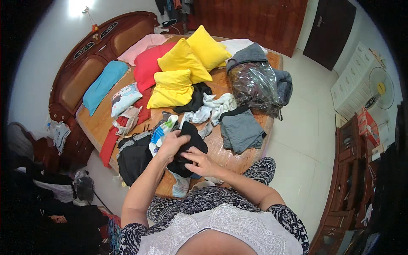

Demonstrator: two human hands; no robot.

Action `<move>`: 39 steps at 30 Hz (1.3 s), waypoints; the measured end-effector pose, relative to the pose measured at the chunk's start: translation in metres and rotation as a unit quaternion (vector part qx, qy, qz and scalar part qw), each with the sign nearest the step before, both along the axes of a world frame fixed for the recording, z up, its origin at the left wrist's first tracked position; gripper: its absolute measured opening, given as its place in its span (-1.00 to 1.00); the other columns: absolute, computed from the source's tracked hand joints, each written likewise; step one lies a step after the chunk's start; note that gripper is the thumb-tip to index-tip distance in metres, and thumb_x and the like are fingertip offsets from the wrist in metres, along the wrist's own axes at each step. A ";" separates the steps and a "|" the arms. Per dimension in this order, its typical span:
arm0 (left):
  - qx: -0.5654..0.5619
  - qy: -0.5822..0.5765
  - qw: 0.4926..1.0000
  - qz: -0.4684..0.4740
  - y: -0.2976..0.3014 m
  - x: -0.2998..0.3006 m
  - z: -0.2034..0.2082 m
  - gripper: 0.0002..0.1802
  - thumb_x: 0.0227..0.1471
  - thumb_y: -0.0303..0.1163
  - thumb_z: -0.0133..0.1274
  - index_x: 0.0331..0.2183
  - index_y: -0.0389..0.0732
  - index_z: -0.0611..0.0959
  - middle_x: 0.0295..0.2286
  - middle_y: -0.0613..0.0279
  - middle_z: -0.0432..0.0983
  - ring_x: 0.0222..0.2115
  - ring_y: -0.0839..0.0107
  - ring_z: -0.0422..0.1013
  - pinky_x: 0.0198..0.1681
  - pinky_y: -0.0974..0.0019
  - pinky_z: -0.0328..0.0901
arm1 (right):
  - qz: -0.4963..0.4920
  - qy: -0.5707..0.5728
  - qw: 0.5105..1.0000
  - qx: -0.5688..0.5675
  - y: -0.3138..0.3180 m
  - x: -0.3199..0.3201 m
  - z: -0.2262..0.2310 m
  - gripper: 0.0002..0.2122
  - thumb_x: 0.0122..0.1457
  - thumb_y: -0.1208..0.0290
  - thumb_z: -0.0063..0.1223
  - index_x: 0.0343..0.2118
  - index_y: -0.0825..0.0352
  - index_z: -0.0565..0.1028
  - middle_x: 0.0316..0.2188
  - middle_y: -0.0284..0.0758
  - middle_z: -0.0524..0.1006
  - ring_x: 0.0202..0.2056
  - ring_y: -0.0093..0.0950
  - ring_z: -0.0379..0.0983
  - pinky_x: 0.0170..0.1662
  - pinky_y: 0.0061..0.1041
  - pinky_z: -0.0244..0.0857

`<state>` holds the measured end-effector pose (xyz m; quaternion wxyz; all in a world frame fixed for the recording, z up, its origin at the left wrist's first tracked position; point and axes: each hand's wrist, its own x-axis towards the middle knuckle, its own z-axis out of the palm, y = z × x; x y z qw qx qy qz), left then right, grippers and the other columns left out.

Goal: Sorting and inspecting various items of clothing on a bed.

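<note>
A black piece of clothing [194,138] is bunched between my two hands over the near edge of the bed. My left hand [171,146] is closed on its left side, thumb on top. From the right, my right hand [200,163] has its fingers curled against the lower part of the same cloth; the fingertips are partly lost in the dark fabric. Left of my left hand lies a white, blue and green cloth [160,134], beside a black bag or garment [135,157]. Below my hands a pale patterned sock [181,185] hangs at the bed's edge.
Grey folded clothing [242,131] and white crumpled clothes [223,104] lie on the bed. Beyond them are several yellow pillows [171,89], a red pillow [146,70], a blue pillow [104,85] and a clear plastic bag of clothes [255,83]. A wooden cabinet [335,191] stands right.
</note>
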<state>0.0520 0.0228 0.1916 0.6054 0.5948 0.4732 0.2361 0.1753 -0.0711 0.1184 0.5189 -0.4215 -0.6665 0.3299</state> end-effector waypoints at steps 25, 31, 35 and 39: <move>-0.054 0.072 0.991 -0.101 -0.018 -0.037 -0.092 -0.77 0.01 -0.41 -0.03 -0.28 -0.33 0.52 -0.55 0.25 0.48 -0.73 0.61 0.27 -0.67 0.51 0.20 | -0.092 0.065 0.961 -0.253 -0.027 0.182 -0.007 -0.84 -0.01 0.62 -0.02 -0.33 0.44 0.49 -0.45 -0.50 0.48 -0.43 -0.69 0.36 -0.34 -0.64 0.29; -0.171 0.046 0.981 0.082 -0.054 -0.089 -0.138 -0.82 0.03 -0.39 -0.03 -0.36 -0.33 0.53 -0.58 0.20 0.48 -0.75 0.57 0.30 -0.70 0.49 0.23 | -0.139 0.098 0.948 -0.270 0.012 0.224 -0.028 -0.80 -0.02 0.53 0.02 -0.30 0.43 0.49 -0.47 -0.44 0.50 -0.46 -0.66 0.39 -0.37 -0.61 0.29; -0.202 0.037 0.967 0.150 -0.073 -0.113 -0.150 -0.81 0.03 -0.36 -0.01 -0.43 -0.31 0.53 -0.59 0.25 0.46 -0.75 0.59 0.29 -0.70 0.50 0.23 | -0.222 -0.001 0.937 -0.268 0.058 0.245 -0.005 -0.70 -0.04 0.43 0.08 -0.23 0.48 0.46 -0.43 -0.33 0.52 -0.44 -0.55 0.43 -0.33 -0.52 0.32; -0.195 0.074 0.959 0.194 -0.088 -0.126 -0.153 -0.82 0.04 -0.36 -0.03 -0.42 -0.31 0.50 -0.60 0.25 0.45 -0.75 0.58 0.29 -0.70 0.50 0.23 | -0.377 -0.418 0.782 -0.269 0.083 0.250 -0.028 -0.31 -0.06 0.17 0.16 0.09 0.42 0.14 -0.05 0.04 0.31 -0.05 -0.08 0.27 -0.01 -0.21 0.18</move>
